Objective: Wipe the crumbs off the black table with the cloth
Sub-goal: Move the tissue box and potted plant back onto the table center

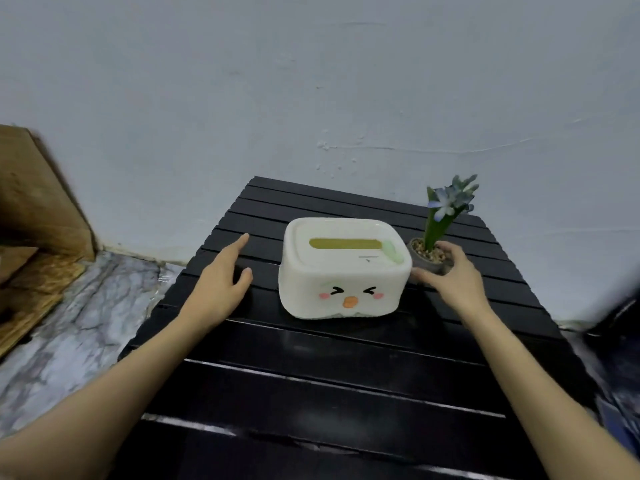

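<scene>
The black slatted table (332, 372) stands against a pale wall. I can see no cloth and cannot make out any crumbs on the slats. My left hand (221, 282) hovers open, fingers spread, just left of a white tissue box (341, 271) with a cartoon face. My right hand (450, 275) is at the box's right side. Its thumb lies in front of a small grey plant pot (426, 258) and its fingers curl round the pot's right side, gripping it.
The pot holds a green plant with pale blue flowers (446, 206) near the table's right edge. A wooden board (38, 216) leans at the left over a marble-patterned floor (79, 323). A dark blurred object (620, 327) sits at the right.
</scene>
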A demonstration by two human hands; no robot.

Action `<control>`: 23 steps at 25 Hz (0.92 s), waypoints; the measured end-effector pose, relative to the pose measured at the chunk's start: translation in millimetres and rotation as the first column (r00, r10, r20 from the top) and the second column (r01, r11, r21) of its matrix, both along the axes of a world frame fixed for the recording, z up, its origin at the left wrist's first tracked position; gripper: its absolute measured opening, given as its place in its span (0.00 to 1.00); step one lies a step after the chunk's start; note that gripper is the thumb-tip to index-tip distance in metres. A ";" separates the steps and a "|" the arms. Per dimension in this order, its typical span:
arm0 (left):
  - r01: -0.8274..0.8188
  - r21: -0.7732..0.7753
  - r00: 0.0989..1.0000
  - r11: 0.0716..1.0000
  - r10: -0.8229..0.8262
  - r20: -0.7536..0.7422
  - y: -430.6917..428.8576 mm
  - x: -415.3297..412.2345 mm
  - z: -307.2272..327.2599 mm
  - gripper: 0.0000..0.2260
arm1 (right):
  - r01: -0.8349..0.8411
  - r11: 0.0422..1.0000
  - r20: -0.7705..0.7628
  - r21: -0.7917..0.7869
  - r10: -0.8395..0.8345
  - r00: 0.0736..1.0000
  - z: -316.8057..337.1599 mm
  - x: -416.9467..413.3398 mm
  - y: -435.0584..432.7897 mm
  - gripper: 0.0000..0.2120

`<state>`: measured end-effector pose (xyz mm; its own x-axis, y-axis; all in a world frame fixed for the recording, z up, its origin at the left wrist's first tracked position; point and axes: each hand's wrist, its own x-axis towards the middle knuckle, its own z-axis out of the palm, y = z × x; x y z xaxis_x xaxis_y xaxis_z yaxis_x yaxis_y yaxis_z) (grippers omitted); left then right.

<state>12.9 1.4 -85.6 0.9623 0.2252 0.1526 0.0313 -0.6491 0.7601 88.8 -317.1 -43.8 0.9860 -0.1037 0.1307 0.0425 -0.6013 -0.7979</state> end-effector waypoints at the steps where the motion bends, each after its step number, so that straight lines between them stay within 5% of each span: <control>1: 0.016 0.008 1.000 1.000 -0.016 0.001 -1.5 -3.9 2.1 0.24 | 0.005 1.000 -0.012 -0.001 -0.005 1.000 0.6 -14.4 -5.9 0.31; 10: 0.040 -0.182 0.999 0.982 -0.035 0.029 -42.0 -61.1 15.6 0.23 | 0.021 0.999 -0.071 0.040 -0.018 0.997 -12.8 -82.4 -28.6 0.32; 13: 0.035 -0.259 0.999 0.965 -0.028 0.031 -46.6 -65.8 19.7 0.24 | 0.034 0.997 -0.099 0.069 -0.027 0.995 -10.0 -83.9 -21.9 0.39; 16: 0.035 -0.304 0.999 0.952 -0.029 0.024 -49.0 -66.8 29.6 0.25 | 0.159 0.982 0.156 0.102 -0.174 0.972 4.3 -103.9 -2.3 0.32; 19: 0.033 -0.310 0.999 0.950 -0.035 0.000 -52.3 -65.1 35.9 0.26 | 0.030 0.997 0.417 0.067 -0.055 0.907 14.5 -126.3 31.3 0.17; 23: 0.073 -0.341 0.995 0.937 -0.091 -0.038 -58.8 -65.8 36.4 0.27 | -0.135 0.987 0.051 0.090 0.131 0.990 5.1 -96.8 50.2 0.27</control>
